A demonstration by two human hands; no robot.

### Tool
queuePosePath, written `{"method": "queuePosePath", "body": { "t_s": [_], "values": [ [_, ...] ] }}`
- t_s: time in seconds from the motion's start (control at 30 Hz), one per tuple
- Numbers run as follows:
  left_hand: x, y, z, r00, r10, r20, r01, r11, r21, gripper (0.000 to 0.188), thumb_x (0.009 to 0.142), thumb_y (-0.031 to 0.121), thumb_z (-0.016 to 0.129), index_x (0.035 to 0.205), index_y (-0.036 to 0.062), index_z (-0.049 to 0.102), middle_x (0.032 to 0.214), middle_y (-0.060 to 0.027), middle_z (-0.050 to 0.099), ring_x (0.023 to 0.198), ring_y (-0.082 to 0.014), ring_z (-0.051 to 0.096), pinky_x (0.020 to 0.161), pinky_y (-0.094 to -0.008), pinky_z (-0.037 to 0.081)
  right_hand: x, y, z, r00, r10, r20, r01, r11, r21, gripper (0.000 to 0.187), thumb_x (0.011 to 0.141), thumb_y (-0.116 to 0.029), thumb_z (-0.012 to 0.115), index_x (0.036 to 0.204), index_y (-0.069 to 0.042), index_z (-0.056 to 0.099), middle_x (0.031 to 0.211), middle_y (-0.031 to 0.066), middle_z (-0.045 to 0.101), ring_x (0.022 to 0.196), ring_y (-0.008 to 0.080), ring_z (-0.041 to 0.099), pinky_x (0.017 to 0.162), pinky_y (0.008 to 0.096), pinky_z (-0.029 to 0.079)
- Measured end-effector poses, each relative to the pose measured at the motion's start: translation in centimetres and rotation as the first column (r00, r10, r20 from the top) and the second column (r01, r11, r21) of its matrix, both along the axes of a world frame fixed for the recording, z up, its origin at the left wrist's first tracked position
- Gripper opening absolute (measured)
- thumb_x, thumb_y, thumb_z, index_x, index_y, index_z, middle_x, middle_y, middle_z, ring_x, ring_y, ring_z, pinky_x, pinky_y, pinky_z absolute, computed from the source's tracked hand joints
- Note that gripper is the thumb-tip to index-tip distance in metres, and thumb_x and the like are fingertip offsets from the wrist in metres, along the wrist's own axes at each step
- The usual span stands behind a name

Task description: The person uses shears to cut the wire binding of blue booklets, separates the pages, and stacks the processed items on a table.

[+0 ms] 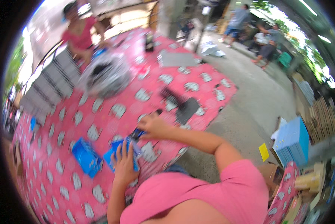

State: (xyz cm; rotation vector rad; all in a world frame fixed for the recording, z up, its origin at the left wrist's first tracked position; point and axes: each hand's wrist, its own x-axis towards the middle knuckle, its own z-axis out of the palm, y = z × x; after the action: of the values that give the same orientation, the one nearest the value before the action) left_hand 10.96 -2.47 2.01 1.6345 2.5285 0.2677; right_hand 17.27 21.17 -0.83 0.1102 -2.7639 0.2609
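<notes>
My left hand (125,164) lies over a bright blue box (110,156), its fingers curled across the top and side. My right hand (151,126) is closed just beyond it, gripping a small dark object (137,133) at the box's far end. Blur hides what kind of object it is. Left of my left hand, a second blue box (86,157) rests on the pink patterned tablecloth (78,181). Past my right hand lie a flat dark grey piece (187,110) and a blurred black bristly or comb-like thing (172,95).
A clear plastic bag (107,76) with dark contents stands farther back, beside a long row of grey-white boxes (50,87). Across the table is a person in pink (81,35). A grey flat panel (178,59) and a dark bottle-like item (149,42) sit at the far side. Blue stacked sheets (292,142) stand at right.
</notes>
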Motion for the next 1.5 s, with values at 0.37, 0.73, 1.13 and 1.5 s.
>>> {"method": "queuePosePath", "body": {
  "t_s": [0.37,0.73,1.13,1.5],
  "values": [
    [0.4,0.0,0.6,0.999,0.004,0.035,-0.002,0.998,-0.055,0.095,0.058,0.019,0.072,0.139,0.0043,0.025,0.148,-0.0167,0.018,0.134,-0.0372,0.02,0.101,-0.0601,0.016,-0.1,0.0,0.7,0.995,0.036,0.091,-0.036,0.999,-0.005,0.051,0.071,-0.05,0.066,0.09,-0.002,0.06,0.087,0.0114,0.06,0.087,0.0285,0.058,0.075,0.0395,0.045],
    [0.5,-0.2,0.4,1.0,0.015,0.015,-0.015,0.999,-0.047,0.098,0.055,0.017,0.072,0.14,0.0047,0.024,0.148,-0.0168,0.019,0.134,-0.0368,0.02,0.1,-0.0601,0.015,-0.6,-0.6,0.5,0.981,-0.048,0.188,0.061,0.996,-0.06,0.058,0.07,-0.056,0.062,0.077,0.001,0.063,0.074,0.0155,0.063,0.069,0.0317,0.063,0.063,0.0402,0.05],
    [0.2,-0.8,-0.4,0.998,0.044,-0.045,-0.044,0.999,0.005,0.093,0.056,0.012,0.068,0.139,0.0053,0.027,0.147,-0.0162,0.021,0.132,-0.0354,0.023,0.101,-0.0569,0.017,-1.5,-1.0,-0.1,0.991,-0.014,0.129,0.023,0.997,-0.069,0.052,0.068,-0.057,0.063,0.066,-0.005,0.064,0.067,0.0156,0.062,0.061,0.0323,0.062,0.056,0.0421,0.049],
    [-0.4,-1.3,-1.7,1.0,0.013,-0.025,-0.012,0.998,0.057,0.101,0.054,0.012,0.071,0.143,0.0121,0.022,0.148,-0.0126,0.02,0.132,-0.0328,0.025,0.1,-0.055,0.022,-0.3,-1.6,3.1,0.984,-0.074,0.162,0.073,0.997,0.018,0.042,0.072,-0.043,0.069,0.09,-0.007,0.062,0.083,0.0115,0.06,0.076,0.0296,0.061,0.065,0.041,0.046]
  ]
}}
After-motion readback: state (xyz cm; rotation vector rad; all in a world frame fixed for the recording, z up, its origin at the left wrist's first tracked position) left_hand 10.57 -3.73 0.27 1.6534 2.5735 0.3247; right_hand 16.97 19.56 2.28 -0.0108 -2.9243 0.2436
